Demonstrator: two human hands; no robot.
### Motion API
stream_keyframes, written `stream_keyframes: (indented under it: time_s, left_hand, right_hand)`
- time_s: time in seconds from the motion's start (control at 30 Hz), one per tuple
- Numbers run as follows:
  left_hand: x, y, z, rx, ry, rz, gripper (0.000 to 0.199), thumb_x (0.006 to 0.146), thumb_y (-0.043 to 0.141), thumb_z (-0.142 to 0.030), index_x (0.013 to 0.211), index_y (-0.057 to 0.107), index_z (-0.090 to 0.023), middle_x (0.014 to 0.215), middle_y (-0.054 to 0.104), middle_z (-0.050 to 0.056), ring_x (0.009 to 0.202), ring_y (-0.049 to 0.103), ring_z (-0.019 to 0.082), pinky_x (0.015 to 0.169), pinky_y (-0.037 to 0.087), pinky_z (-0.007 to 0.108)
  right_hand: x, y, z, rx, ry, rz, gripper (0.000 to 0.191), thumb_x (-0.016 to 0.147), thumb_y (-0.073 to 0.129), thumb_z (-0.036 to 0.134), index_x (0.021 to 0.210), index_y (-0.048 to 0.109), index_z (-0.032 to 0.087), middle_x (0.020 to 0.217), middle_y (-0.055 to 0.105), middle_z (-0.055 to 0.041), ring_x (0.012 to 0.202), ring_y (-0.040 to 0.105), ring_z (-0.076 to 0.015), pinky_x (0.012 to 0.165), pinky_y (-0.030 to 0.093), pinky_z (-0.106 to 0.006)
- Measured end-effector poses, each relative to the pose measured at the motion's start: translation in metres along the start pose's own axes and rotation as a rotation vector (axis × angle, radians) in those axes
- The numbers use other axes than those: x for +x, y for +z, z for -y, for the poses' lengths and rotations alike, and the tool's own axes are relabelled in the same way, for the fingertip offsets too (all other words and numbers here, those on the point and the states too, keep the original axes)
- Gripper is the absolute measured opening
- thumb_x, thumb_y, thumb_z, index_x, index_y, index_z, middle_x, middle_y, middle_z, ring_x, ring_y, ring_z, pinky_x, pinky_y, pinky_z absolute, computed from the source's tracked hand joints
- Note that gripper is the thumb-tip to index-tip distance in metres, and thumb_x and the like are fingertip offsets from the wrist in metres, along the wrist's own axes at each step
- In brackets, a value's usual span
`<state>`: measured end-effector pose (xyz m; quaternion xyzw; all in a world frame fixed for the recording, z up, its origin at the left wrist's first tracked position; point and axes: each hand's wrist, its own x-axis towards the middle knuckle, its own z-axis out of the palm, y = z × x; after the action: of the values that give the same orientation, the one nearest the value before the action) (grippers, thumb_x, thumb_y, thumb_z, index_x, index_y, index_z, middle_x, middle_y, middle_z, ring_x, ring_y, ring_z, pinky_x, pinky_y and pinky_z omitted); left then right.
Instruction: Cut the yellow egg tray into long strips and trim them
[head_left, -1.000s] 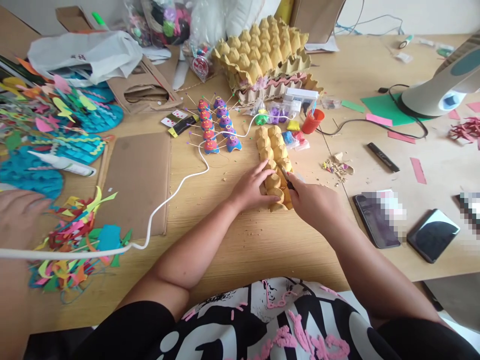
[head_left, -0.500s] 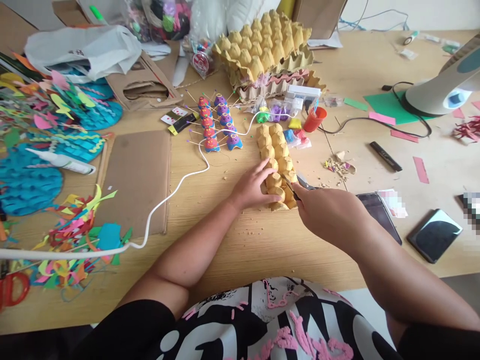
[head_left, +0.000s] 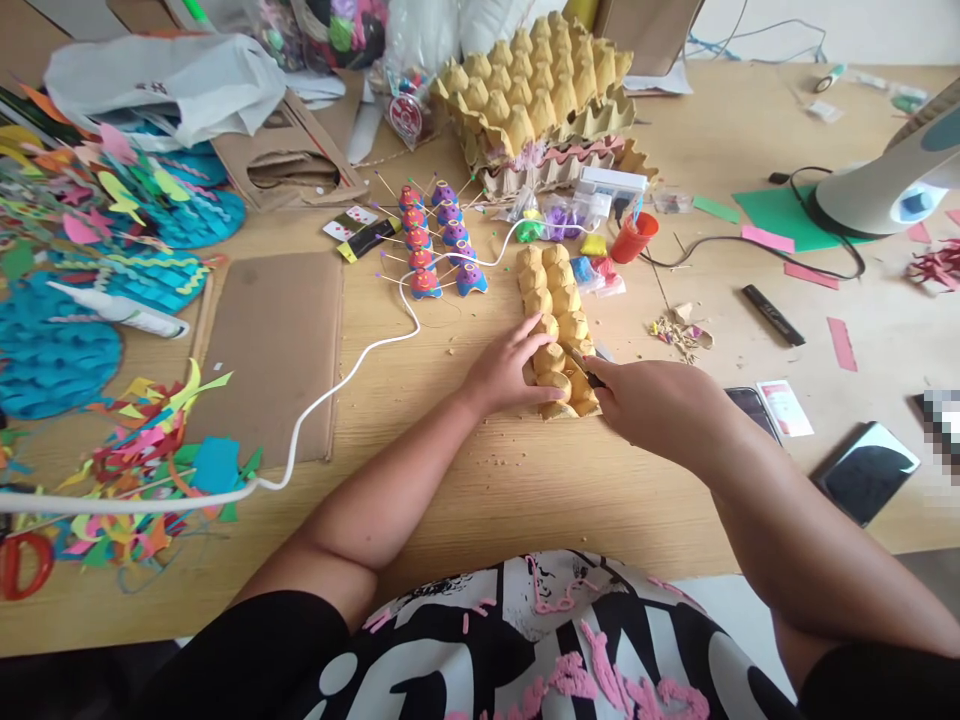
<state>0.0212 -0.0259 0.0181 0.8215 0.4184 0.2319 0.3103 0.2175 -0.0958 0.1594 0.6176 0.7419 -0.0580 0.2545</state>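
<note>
A yellow egg carton strip [head_left: 534,275] with two rows of bumps lies on the table, cups upward. My left hand [head_left: 504,370] grips its near left side, fingers and thumb spread around the cups. Over the near right cups, my right hand [head_left: 652,405] is closed around a small dark bladed tool [head_left: 592,378]. Its thin tip touches the carton between the two rows. My fingers cover most of the tool, so I cannot tell its exact kind.
Painted red and purple egg-cup figures [head_left: 424,280] stand left of the carton. A white cable [head_left: 352,365] crosses the table. Stacked egg trays [head_left: 525,120] sit behind. To the right are a red cup [head_left: 634,237], carton scraps [head_left: 682,325] and phone-like devices [head_left: 866,475]. Paper cuttings [head_left: 150,450] lie left.
My right hand and the tool have shifted slightly, the tool's tip now lying between the carton's rows. My left hand keeps its hold. The view has moved a little.
</note>
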Motion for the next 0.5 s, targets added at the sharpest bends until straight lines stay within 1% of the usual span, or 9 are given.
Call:
stream_keyframes:
  time_s: [0.1,0.17,0.23,0.3,0.33,0.4,0.43,0.5]
  left_hand:
    - [0.000,0.000,0.000,-0.003,-0.003,-0.002,0.091,0.071,0.080,-0.075,0.144,0.060,-0.025,0.176,0.028,0.014,0.155,0.042,0.039,0.126,0.041,0.054]
    - [0.000,0.000,0.000,-0.001,0.003,-0.003,0.090,0.071,0.081,-0.074,0.143,0.061,-0.024,0.176,0.028,0.014,0.155,0.043,0.039,0.126,0.041,0.053]
    - [0.000,0.000,0.000,0.005,0.009,-0.007,0.090,0.071,0.081,-0.073,0.143,0.061,-0.024,0.176,0.028,0.014,0.155,0.044,0.038,0.127,0.040,0.052]
    - [0.001,0.001,0.000,0.009,0.013,-0.013,0.090,0.071,0.081,-0.073,0.144,0.061,-0.024,0.176,0.028,0.013,0.155,0.044,0.038,0.127,0.040,0.051]
    - [0.001,0.001,0.001,0.011,0.014,-0.016,0.091,0.071,0.081,-0.074,0.144,0.061,-0.024,0.176,0.028,0.013,0.155,0.044,0.038,0.128,0.040,0.051]
    - [0.001,0.001,0.001,0.015,0.016,-0.016,0.091,0.071,0.081,-0.074,0.144,0.061,-0.023,0.175,0.029,0.014,0.154,0.044,0.039,0.127,0.040,0.051]
    - [0.002,0.002,0.001,0.018,0.017,-0.016,0.091,0.071,0.081,-0.073,0.143,0.061,-0.022,0.175,0.029,0.015,0.154,0.045,0.039,0.127,0.041,0.051]
    - [0.002,0.002,0.001,0.024,0.020,-0.016,0.090,0.071,0.082,-0.072,0.143,0.061,-0.022,0.175,0.029,0.015,0.154,0.045,0.039,0.127,0.040,0.052]
  right_hand:
    - [-0.002,-0.002,0.000,-0.039,-0.025,0.019,0.055,0.104,0.041,0.028,0.159,0.046,0.024,0.083,0.077,-0.0090,0.076,0.074,-0.0235,0.053,0.029,-0.030]
    - [-0.005,-0.003,0.002,-0.057,-0.028,0.042,0.057,0.105,0.041,0.027,0.162,0.043,0.023,0.082,0.077,-0.0092,0.076,0.075,-0.0243,0.053,0.029,-0.031]
    - [-0.007,-0.001,0.006,-0.048,-0.026,0.028,0.057,0.106,0.040,0.027,0.162,0.042,0.023,0.085,0.078,-0.0099,0.078,0.075,-0.0245,0.054,0.031,-0.030]
    - [-0.010,0.005,0.012,-0.035,-0.020,-0.012,0.057,0.106,0.037,0.026,0.162,0.042,0.019,0.089,0.079,-0.0117,0.078,0.076,-0.0243,0.054,0.033,-0.029]
    - [-0.011,0.009,0.016,-0.038,-0.013,-0.023,0.058,0.106,0.036,0.025,0.163,0.040,0.015,0.089,0.079,-0.0129,0.078,0.076,-0.0242,0.053,0.033,-0.029]
    - [-0.015,0.017,0.024,-0.045,0.029,-0.017,0.061,0.106,0.035,0.023,0.166,0.032,0.011,0.082,0.078,-0.0134,0.073,0.075,-0.0230,0.052,0.034,-0.028]
    - [-0.018,0.021,0.027,-0.039,0.050,-0.001,0.063,0.106,0.036,0.023,0.167,0.029,0.010,0.079,0.077,-0.0128,0.070,0.075,-0.0225,0.052,0.034,-0.028]
    - [-0.021,0.028,0.032,-0.017,0.087,0.011,0.065,0.106,0.037,0.025,0.169,0.025,0.013,0.077,0.077,-0.0114,0.067,0.074,-0.0224,0.052,0.035,-0.028]
